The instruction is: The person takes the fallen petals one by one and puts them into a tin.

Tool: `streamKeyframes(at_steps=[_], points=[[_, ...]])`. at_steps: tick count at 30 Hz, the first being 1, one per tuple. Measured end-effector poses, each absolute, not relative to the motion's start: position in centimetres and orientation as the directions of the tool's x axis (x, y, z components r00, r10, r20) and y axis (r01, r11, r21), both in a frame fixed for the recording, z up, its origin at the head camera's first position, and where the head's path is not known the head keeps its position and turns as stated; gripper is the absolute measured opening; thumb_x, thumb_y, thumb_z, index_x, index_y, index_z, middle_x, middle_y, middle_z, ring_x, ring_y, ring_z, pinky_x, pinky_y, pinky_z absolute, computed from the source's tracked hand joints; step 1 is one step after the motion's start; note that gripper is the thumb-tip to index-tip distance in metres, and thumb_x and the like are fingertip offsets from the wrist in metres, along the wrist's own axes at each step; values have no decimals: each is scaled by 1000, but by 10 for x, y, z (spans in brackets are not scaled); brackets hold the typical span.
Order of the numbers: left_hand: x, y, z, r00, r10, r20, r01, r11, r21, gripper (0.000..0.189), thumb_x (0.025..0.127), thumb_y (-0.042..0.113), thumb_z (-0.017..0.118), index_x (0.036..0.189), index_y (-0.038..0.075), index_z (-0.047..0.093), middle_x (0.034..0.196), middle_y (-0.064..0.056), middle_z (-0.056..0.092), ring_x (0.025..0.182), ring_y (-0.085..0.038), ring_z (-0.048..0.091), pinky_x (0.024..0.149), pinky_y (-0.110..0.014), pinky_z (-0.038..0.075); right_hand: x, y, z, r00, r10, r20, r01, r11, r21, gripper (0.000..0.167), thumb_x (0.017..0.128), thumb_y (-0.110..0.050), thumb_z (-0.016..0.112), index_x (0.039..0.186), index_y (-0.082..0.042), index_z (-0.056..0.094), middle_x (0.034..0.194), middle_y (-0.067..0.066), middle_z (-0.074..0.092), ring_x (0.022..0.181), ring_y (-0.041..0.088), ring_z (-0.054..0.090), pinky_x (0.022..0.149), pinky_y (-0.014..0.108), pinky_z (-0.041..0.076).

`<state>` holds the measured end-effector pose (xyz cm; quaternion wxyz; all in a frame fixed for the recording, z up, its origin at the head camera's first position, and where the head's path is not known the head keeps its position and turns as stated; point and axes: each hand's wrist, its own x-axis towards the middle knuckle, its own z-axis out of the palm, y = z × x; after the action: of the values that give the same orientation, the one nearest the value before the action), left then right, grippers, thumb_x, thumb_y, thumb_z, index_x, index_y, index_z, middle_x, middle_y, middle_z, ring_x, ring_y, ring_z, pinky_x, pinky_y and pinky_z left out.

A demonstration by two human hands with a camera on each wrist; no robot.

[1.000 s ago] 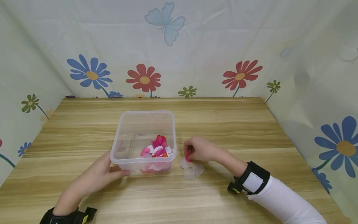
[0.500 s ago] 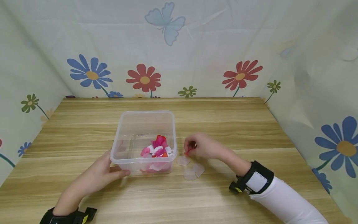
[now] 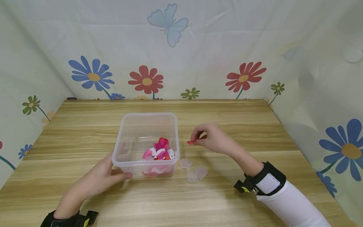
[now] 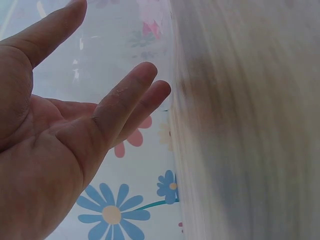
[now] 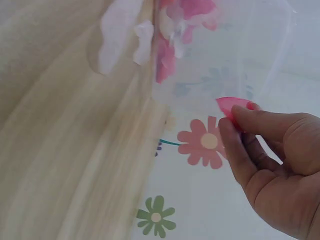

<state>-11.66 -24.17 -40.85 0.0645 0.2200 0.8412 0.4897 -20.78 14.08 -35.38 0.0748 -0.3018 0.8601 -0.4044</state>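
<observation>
A clear plastic box point(image 3: 144, 163) stands on the table, with pink, white and red petals point(image 3: 161, 151) heaped toward its right side. My left hand point(image 3: 99, 176) rests against the box's near left corner, thumb along the front and the other fingers at the left side. The left wrist view shows that hand point(image 4: 65, 120) with its fingers fairly straight and spread. Just right of the box, my right hand point(image 3: 214, 138) is raised above the table. Between thumb and fingertip it pinches a pinkish-red petal point(image 5: 234, 106). Below it lie three pale petals point(image 3: 193, 176).
The wooden table point(image 3: 227, 119) runs back to a white curtain point(image 3: 210, 44) printed with flowers and a butterfly. Similar cloth hangs at the left and right sides. Each wrist wears a black strap point(image 3: 266, 178).
My right hand has lifted off the table with the pinkish-red petal, moving up and slightly right. One pale petal shifted a little left. My left hand and the box have stayed put.
</observation>
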Motion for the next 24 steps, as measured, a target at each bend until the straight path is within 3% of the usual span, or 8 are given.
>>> streamKeyframes(at_steps=[6,13,19,24], points=[[-116,-241,-408,-900,425,97,301,446,843,100,88,17,84,164,16,18,152,-25,40,128,-41,51,91,-44,57,-204,142,-341,-807,-539,242,-500,407,-764,14,87,5,79,88,-9,75,88,1,69,83,19,65,76,32,61],[-115,-242,-408,-901,419,115,324,473,820,100,88,19,84,164,15,19,152,-25,41,134,-41,46,100,-50,49,-196,131,-330,-782,-510,357,-549,294,-782,15,88,8,77,90,-7,75,90,6,72,85,18,69,77,31,61],[-115,-241,-408,-899,424,109,310,441,842,98,88,15,84,163,13,21,151,-26,41,129,-42,50,93,-43,56,-190,119,-324,-747,-547,378,-581,261,-771,16,87,9,76,92,-6,76,93,4,72,88,18,68,79,31,61],[-116,-241,-409,-901,421,103,302,440,846,99,87,14,85,163,13,21,152,-25,40,129,-43,49,91,-43,57,-188,108,-321,-723,-582,373,-600,260,-757,17,87,8,78,93,-7,76,92,0,72,87,16,67,79,30,61]])
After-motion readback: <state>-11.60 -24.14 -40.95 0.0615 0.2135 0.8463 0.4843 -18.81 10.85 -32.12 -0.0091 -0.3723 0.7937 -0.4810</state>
